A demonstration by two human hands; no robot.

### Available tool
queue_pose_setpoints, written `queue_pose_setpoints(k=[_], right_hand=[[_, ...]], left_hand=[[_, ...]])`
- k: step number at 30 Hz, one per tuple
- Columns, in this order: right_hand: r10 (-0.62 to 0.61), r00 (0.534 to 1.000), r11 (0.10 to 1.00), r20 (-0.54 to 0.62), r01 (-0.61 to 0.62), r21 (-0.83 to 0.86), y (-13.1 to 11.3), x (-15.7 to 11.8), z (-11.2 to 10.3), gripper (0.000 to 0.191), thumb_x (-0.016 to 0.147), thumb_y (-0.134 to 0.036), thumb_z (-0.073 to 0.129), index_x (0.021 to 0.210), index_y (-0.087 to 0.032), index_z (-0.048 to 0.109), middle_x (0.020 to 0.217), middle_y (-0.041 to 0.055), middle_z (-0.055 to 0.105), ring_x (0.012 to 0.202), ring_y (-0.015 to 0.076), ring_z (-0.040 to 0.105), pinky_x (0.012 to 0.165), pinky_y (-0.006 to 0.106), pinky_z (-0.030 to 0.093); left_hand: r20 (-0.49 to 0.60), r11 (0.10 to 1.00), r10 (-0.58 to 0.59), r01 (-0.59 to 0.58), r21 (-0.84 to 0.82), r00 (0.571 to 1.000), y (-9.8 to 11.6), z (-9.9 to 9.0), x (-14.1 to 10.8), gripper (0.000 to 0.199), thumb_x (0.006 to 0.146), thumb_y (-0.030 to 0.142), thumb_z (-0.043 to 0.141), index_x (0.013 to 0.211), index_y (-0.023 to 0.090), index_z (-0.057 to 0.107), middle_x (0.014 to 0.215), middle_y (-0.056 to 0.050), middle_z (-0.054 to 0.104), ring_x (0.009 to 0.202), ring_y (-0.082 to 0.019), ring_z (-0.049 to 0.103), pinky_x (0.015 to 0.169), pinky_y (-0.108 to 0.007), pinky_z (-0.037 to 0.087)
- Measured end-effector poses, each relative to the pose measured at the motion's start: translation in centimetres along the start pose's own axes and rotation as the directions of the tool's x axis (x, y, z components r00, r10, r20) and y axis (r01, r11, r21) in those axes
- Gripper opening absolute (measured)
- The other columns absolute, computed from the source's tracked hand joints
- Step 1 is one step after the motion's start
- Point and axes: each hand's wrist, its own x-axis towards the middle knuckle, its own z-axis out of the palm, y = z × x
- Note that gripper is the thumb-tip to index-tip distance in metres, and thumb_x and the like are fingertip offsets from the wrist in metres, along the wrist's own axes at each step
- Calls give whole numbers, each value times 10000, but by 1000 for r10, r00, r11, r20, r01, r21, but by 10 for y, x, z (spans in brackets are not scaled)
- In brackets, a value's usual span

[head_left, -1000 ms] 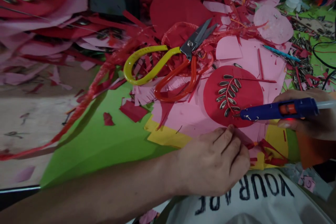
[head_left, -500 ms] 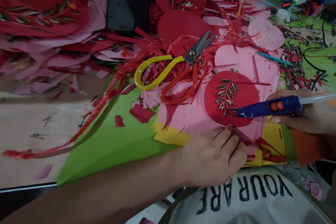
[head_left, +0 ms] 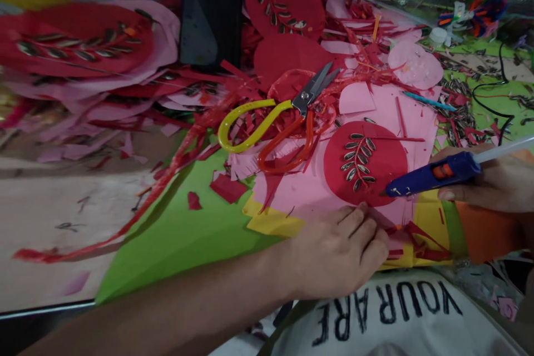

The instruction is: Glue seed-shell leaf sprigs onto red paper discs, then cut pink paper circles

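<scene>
1. Head view: the right hand (head_left: pixel 496 181) is closed around a blue glue gun (head_left: pixel 434 175), its nozzle directed leftward and slightly down. This grip apparently suits aiming at the lower part of the red paper disc (head_left: pixel 390 158).

2. The red paper disc lies just beyond the left hand's fingertips, on pink sheets (head_left: pixel 300 194); it bears a seed sprig (head_left: pixel 356 164), its foot turned towards the left hand (head_left: pixel 342 253).

3. The left hand is curled, knuckles up, at the disc's near rim, probably to steady it while leaving the surface free for the nozzle.

4. Scissors (head_left: pixel 306 100) rest beyond the left hand and to its left, blades slightly parted and pointing away, apparently laid aside.

5. Hidden or unclear: the left thumb and palm are out of sight, so whether that hand pinches anything cannot be told. The right hand's fingers are partly masked by the gun, and the glue stick (head_left: pixel 504 149) behind it is cut off by the frame. Whether the nozzle touches the paper is hard to make out.
</scene>
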Motion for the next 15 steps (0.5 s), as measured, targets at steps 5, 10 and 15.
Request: queue_pose_setpoints(k=[5, 10, 15], right_hand=[[135, 968, 940, -214, -57, 336, 17, -2, -27, 420, 773, -639, 627, 811, -221, 653, 626, 3, 664, 469, 92, 587, 414, 198, 474], [625, 660, 780, -416, -513, 357, 63, 32, -53, 695, 670, -692, 619, 909, -41, 654, 595, 43, 628, 439, 32, 492, 448, 207, 377], [684, 585, 718, -435, -644, 264, 116, 67, -59, 691, 747, -507, 591, 1102, 85, 633, 1034, 178, 703, 801, 98, 630, 606, 198, 401]], left_hand=[[-21, 1000, -10, 10, -6, 1000, -5, 0, 0, 319, 915, 52, 342, 796, 145, 624, 720, -37, 729, 663, -141, 680, 762, -261, 563], [-63, 997, -26, 21, -70, 998, -8, -1, -2, 332, 944, 83, 319, 845, 126, 633, 874, -72, 751, 793, -171, 688, 741, -279, 567], [-57, 986, -83, 74, -148, 995, -10, 1, -7, 166, 887, 67, 452, 878, 132, 605, 885, -66, 727, 797, -176, 651, 706, -272, 547]])
